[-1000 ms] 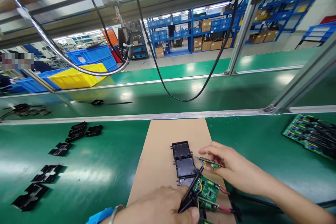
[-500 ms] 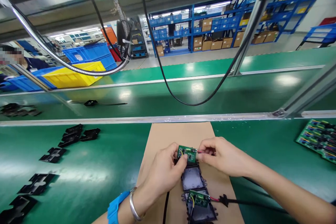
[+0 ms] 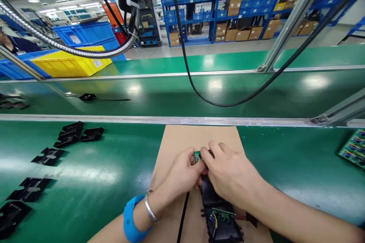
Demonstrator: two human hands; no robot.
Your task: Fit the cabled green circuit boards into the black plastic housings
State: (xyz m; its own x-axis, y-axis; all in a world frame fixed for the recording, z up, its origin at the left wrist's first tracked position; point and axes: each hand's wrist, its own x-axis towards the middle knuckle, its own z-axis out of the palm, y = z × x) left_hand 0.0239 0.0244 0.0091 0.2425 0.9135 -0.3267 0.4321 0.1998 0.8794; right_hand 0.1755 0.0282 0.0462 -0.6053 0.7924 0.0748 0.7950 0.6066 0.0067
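Note:
A small green circuit board (image 3: 197, 156) shows between my two hands, mostly covered by fingers. My left hand (image 3: 185, 171) pinches its left side. My right hand (image 3: 228, 167) lies over its right part, fingers bent down onto it. Below them, black plastic housings (image 3: 212, 193) stand in a row on a brown cardboard sheet (image 3: 173, 140). The nearer housing holds a second green board (image 3: 224, 214) with yellow and red wires. A black cable (image 3: 183, 216) runs beside the housings, under my left wrist.
Several black plastic parts (image 3: 68, 133) lie on the green table at the left. Stacked green boards (image 3: 355, 148) sit at the right edge. A metal rail (image 3: 128, 119) crosses behind the cardboard; a black cable (image 3: 222, 104) hangs beyond it. A yellow bin (image 3: 71, 62) stands further back.
My right hand has moved left from the red wire at the board's edge and now covers much of the board. The view has shifted slightly.

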